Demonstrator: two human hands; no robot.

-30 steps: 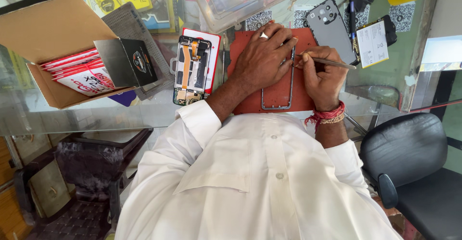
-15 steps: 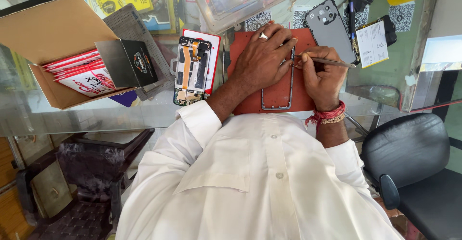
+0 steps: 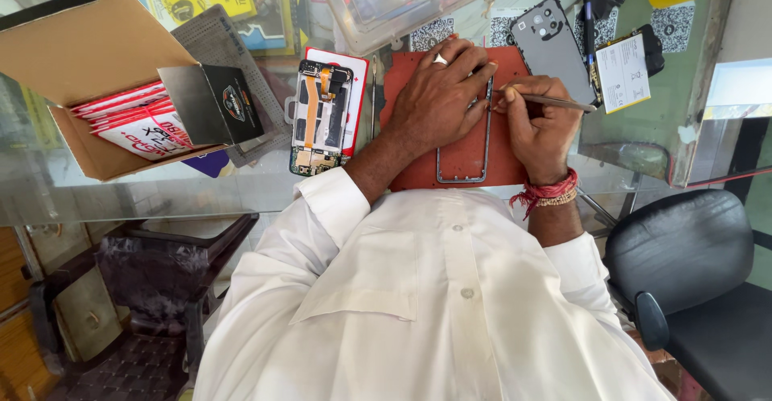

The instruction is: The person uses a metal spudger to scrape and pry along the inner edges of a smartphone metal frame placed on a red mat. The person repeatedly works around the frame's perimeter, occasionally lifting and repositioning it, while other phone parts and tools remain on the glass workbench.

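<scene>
A thin grey metal phone frame (image 3: 462, 177) lies on a red-brown mat (image 3: 418, 177) on the glass table. My left hand (image 3: 438, 95), with a ring on one finger, presses flat on the frame's upper part. My right hand (image 3: 537, 127), with red thread and beads at the wrist, pinches a slim metal tool (image 3: 563, 102). The tool's tip touches the frame's right side near my left fingertips. The top of the frame is hidden under my left hand.
An opened phone body (image 3: 320, 115) with exposed parts lies on a red and white card left of the mat. A grey back cover (image 3: 551, 43) and a labelled battery (image 3: 623, 71) lie at the right. A cardboard box (image 3: 88, 55) holds packets. A black chair (image 3: 691, 272) stands at the right.
My right hand has shifted the tool tip very slightly along the frame's edge. My left hand stays pressed on the frame.
</scene>
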